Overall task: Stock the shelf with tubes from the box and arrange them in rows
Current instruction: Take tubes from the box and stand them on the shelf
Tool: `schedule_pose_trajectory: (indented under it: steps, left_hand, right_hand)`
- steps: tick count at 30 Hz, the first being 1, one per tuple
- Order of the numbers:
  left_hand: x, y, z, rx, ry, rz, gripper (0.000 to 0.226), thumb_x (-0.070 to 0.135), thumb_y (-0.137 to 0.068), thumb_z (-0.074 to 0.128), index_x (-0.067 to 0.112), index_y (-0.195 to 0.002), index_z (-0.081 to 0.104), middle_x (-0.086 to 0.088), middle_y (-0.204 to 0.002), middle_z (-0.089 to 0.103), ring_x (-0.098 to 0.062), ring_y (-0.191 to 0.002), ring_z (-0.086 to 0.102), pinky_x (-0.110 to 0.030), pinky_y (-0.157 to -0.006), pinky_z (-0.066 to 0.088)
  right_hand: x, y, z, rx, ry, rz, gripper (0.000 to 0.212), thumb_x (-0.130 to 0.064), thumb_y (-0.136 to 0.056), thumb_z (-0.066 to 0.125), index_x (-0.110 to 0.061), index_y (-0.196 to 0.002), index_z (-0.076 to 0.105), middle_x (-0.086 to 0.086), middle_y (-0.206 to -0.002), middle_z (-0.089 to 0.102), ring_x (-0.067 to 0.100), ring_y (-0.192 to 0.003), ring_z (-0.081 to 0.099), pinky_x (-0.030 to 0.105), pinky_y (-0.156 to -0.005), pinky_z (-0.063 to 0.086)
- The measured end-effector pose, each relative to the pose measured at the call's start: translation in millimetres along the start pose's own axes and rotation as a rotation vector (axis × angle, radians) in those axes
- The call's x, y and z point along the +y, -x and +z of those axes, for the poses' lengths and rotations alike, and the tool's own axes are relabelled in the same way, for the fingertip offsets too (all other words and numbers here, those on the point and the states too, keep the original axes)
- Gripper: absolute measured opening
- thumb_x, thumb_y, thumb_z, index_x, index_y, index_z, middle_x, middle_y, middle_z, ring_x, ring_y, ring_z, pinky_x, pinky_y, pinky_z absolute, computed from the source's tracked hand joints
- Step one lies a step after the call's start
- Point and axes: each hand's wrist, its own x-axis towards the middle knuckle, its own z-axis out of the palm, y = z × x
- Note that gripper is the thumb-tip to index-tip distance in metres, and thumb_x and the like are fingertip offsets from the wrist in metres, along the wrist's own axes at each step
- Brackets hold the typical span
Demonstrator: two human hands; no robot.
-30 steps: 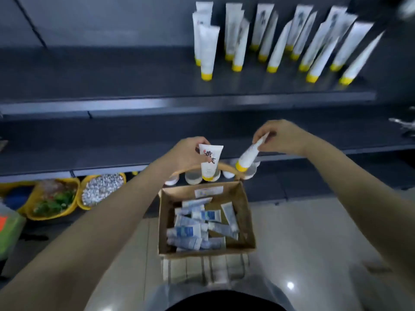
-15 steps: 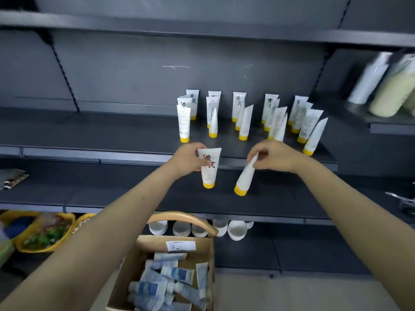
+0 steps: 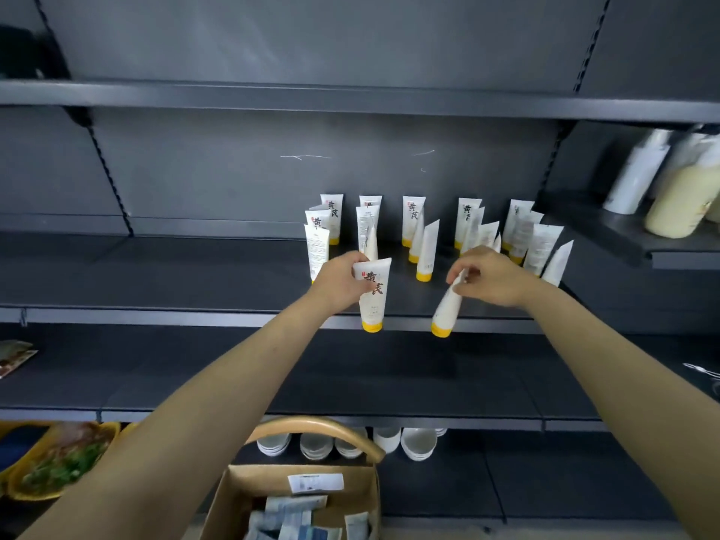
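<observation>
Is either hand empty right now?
No, the left hand grips an upright tube and the right hand pinches a tilted tube by its flat end.

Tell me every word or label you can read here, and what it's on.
"黄芪": on the tube in the left hand, and on the shelf tubes behind it.
Its red seal: too small to read.
The side-on tube in the right hand: nothing legible.
The white label on the box: blurred.

A shop: dark metal shelving [image 3: 350, 101] carries rows of identical tubes [image 3: 413, 222] and bottles [image 3: 678, 200].
</observation>
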Motion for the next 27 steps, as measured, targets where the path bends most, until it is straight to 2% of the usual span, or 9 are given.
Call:
schedule_pose_trajectory:
  steps: [3, 6, 9, 12, 15, 19, 21, 23, 27]
  left_hand:
    - [-7.1, -13.8, 2.0, 0.035, 0.000, 0.035, 0.021, 0.009, -0.084, 0.067, 0.015, -0.100, 0.056, -0.007, -0.102, 0.064, -0.024, -0.097, 0.062, -0.039, -0.084, 0.055]
    - [-12.1, -29.9, 4.5, 0.061, -0.007, 0.038, 0.023, 0.009, -0.086, 0.065, 0.012, -0.107, 0.056, -0.009, -0.114, 0.064, -0.023, -0.102, 0.060, -0.028, -0.079, 0.051]
    - [-15.9, -51.8, 6.9, 0.071, -0.026, 0.028, 0.024, 0.009, -0.087, 0.064, 0.011, -0.109, 0.055, -0.010, -0.119, 0.062, -0.022, -0.103, 0.059, -0.023, -0.075, 0.046]
    - [-21.8, -75.9, 13.0, 0.091, -0.045, 0.007, 0.026, 0.008, -0.087, 0.064, 0.011, -0.112, 0.054, -0.010, -0.121, 0.061, -0.023, -0.108, 0.058, -0.022, -0.078, 0.044]
    - [-29.5, -93.9, 22.5, 0.102, -0.050, -0.033, 0.026, 0.011, -0.088, 0.064, 0.012, -0.112, 0.053, -0.008, -0.115, 0.063, -0.022, -0.103, 0.059, -0.022, -0.074, 0.044]
    - [-35.2, -113.1, 28.9, 0.119, -0.046, -0.056, 0.029, 0.013, -0.087, 0.064, 0.012, -0.114, 0.053, -0.004, -0.103, 0.062, -0.018, -0.090, 0.057, -0.021, -0.068, 0.042]
    - [-35.3, -119.9, 29.4, 0.120, -0.055, -0.057, 0.029, 0.012, -0.087, 0.065, 0.012, -0.113, 0.052, -0.001, -0.098, 0.061, -0.019, -0.090, 0.058, -0.024, -0.069, 0.043]
    - [-35.1, -124.9, 29.7, 0.117, -0.071, -0.052, 0.029, 0.012, -0.087, 0.065, 0.013, -0.112, 0.051, 0.000, -0.097, 0.060, -0.017, -0.088, 0.057, -0.023, -0.068, 0.042]
    - [-34.0, -130.6, 30.8, 0.123, -0.081, -0.058, 0.028, 0.012, -0.087, 0.064, 0.013, -0.112, 0.051, 0.000, -0.098, 0.060, -0.016, -0.087, 0.056, -0.020, -0.066, 0.040]
  right_hand:
    - [-1.5, -12.0, 3.9, 0.112, -0.002, 0.023, 0.018, -0.011, -0.076, 0.071, -0.022, -0.090, 0.066, 0.005, -0.106, 0.050, 0.021, -0.096, 0.056, 0.033, -0.091, 0.049]
    - [-1.2, -27.7, 6.3, 0.190, 0.004, 0.035, 0.020, -0.008, -0.075, 0.072, -0.014, -0.093, 0.067, 0.004, -0.104, 0.049, 0.022, -0.094, 0.055, 0.034, -0.090, 0.049]
    - [6.5, -50.0, 9.0, 0.219, -0.005, 0.021, 0.019, -0.008, -0.073, 0.073, -0.015, -0.090, 0.067, 0.003, -0.101, 0.050, 0.020, -0.092, 0.054, 0.035, -0.086, 0.050]
    - [20.5, -75.8, 14.3, 0.211, -0.009, 0.028, 0.020, -0.008, -0.071, 0.074, -0.016, -0.088, 0.067, 0.003, -0.101, 0.050, 0.020, -0.093, 0.053, 0.032, -0.082, 0.050]
    - [37.0, -95.4, 18.4, 0.175, -0.001, 0.032, 0.020, -0.008, -0.070, 0.075, -0.016, -0.088, 0.067, 0.005, -0.100, 0.052, 0.017, -0.087, 0.052, 0.028, -0.077, 0.046]
    - [53.6, -109.9, 20.3, 0.154, -0.028, 0.047, 0.020, -0.011, -0.073, 0.072, -0.012, -0.092, 0.068, 0.003, -0.098, 0.053, 0.017, -0.088, 0.053, 0.030, -0.080, 0.049]
    - [57.2, -115.2, 18.4, 0.150, -0.040, 0.046, 0.020, -0.011, -0.075, 0.071, -0.011, -0.094, 0.068, -0.001, -0.092, 0.052, 0.017, -0.085, 0.054, 0.024, -0.072, 0.046]
    - [59.2, -119.0, 16.8, 0.141, -0.040, 0.038, 0.019, -0.012, -0.075, 0.071, -0.012, -0.094, 0.068, -0.003, -0.089, 0.051, 0.015, -0.082, 0.053, 0.019, -0.066, 0.042]
    - [63.4, -122.5, 18.9, 0.139, -0.043, 0.033, 0.020, -0.013, -0.074, 0.072, -0.013, -0.094, 0.068, 0.000, -0.096, 0.055, 0.014, -0.083, 0.054, 0.022, -0.069, 0.042]
